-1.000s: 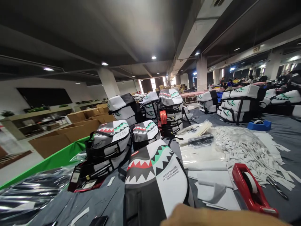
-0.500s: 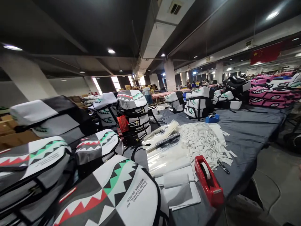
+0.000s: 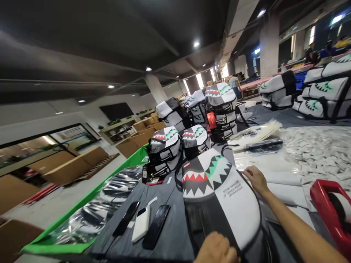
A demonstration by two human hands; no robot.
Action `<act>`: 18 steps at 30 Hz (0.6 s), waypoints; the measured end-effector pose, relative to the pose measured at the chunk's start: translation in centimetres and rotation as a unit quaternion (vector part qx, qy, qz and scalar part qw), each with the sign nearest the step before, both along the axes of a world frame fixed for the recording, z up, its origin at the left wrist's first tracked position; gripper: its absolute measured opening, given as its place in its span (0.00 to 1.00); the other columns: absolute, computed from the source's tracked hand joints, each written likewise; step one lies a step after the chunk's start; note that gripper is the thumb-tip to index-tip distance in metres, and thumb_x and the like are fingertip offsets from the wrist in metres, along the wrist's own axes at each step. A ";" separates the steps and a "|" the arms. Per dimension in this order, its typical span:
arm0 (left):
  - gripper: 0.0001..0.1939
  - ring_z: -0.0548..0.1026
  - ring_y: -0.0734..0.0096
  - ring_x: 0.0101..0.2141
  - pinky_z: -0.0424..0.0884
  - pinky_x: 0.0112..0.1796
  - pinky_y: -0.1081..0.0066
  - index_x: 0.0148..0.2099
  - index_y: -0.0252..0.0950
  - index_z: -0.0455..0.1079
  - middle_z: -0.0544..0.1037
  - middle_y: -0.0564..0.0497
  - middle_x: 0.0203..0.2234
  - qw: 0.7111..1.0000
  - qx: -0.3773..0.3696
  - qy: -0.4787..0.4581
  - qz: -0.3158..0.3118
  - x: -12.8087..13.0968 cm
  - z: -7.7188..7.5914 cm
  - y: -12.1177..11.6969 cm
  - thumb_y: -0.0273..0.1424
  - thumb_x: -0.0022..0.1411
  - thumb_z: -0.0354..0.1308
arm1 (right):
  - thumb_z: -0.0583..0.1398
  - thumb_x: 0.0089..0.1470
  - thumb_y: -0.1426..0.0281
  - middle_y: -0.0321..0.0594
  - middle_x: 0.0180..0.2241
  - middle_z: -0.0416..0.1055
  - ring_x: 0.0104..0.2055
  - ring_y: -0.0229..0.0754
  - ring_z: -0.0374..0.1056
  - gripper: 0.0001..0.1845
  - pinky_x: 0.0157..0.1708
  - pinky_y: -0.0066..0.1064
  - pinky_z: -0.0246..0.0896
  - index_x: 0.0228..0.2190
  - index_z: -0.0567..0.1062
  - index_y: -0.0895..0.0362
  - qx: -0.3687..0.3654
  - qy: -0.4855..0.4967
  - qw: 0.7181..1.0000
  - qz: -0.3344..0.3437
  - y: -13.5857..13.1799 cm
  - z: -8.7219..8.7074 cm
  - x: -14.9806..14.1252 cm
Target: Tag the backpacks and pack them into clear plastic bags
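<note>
A grey, white and black backpack with a shark-mouth print [image 3: 219, 193] lies flat on the grey table [image 3: 170, 233] right in front of me. My right hand [image 3: 255, 179] rests on its upper right edge, fingers curled over the rim. My left hand [image 3: 216, 250] sits at the bag's near end at the bottom of the view, knuckles up and fingers folded; what it grips is hidden.
Three phones or slabs [image 3: 142, 223] lie left of the bag. More shark backpacks [image 3: 164, 149] are stacked behind. A red tape dispenser [image 3: 333, 212] stands at right, beyond it white paper slips [image 3: 315, 153]. A green bin with plastic sheeting [image 3: 90, 215] borders the table's left.
The view has swung back left and down. Both my hands have come into sight on the nearest backpack, where half a second ago none showed.
</note>
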State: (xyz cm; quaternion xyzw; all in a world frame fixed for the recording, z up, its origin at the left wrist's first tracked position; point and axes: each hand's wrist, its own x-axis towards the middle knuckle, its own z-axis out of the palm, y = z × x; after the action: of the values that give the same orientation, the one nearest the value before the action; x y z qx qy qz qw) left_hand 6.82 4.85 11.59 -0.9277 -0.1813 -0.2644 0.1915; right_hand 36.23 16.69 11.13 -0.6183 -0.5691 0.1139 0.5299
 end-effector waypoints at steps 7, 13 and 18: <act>0.07 0.72 0.69 0.28 0.69 0.31 0.69 0.39 0.34 0.69 0.74 0.48 0.26 0.992 -0.043 -0.114 -0.021 2.8 -1.3 -2.0 0.22 0.64 0.51 | 0.51 0.64 0.58 0.48 0.43 0.73 0.44 0.48 0.73 0.17 0.44 0.39 0.69 0.44 0.73 0.54 -0.027 -0.024 0.999 0.005 -10.9 -6.0 -2.1; 0.04 0.74 0.67 0.23 0.64 0.22 0.70 0.36 0.38 0.65 0.74 0.51 0.24 0.976 -0.189 -0.002 0.109 7.7 -6.2 -3.6 0.26 0.66 0.54 | 0.53 0.53 0.72 0.45 0.51 0.71 0.51 0.46 0.73 0.30 0.43 0.36 0.74 0.58 0.63 0.51 -0.042 -0.062 0.997 0.029 -18.6 -11.5 -5.7; 0.08 0.79 0.61 0.29 0.69 0.30 0.68 0.40 0.35 0.71 0.80 0.45 0.29 0.901 -0.382 0.092 0.185 10.2 -4.0 -2.7 0.32 0.68 0.52 | 0.47 0.61 0.74 0.41 0.35 0.71 0.33 0.42 0.73 0.14 0.32 0.32 0.71 0.40 0.70 0.52 0.001 -0.119 0.993 -0.013 -15.7 -11.0 -4.9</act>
State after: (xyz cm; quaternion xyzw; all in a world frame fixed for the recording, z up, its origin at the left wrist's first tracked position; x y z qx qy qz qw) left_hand 16.98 2.11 7.60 -0.8996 -0.4184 -0.0478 -0.1157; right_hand 31.30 0.98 0.11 -0.6341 -0.6202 0.0319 0.4607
